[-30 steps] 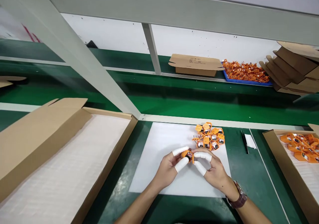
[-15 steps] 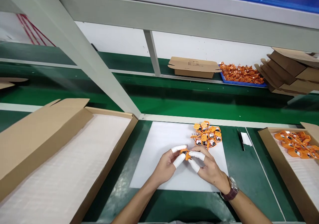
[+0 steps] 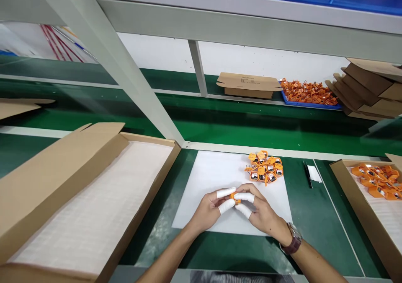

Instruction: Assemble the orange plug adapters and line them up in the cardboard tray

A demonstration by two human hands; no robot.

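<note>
Head view shows our left hand point(image 3: 207, 211) and right hand point(image 3: 263, 212) pinching one small orange part point(image 3: 233, 195) over the white sheet point(image 3: 220, 167). We could drop it if our white finger covers point(image 3: 226, 205) slip.

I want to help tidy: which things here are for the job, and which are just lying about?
Seemingly for the job:
- small orange piece, held by left hand and right hand
- orange heap
- white sheet underneath

Perhaps just lying about:
- thin black thing
- white slip beside it
</note>
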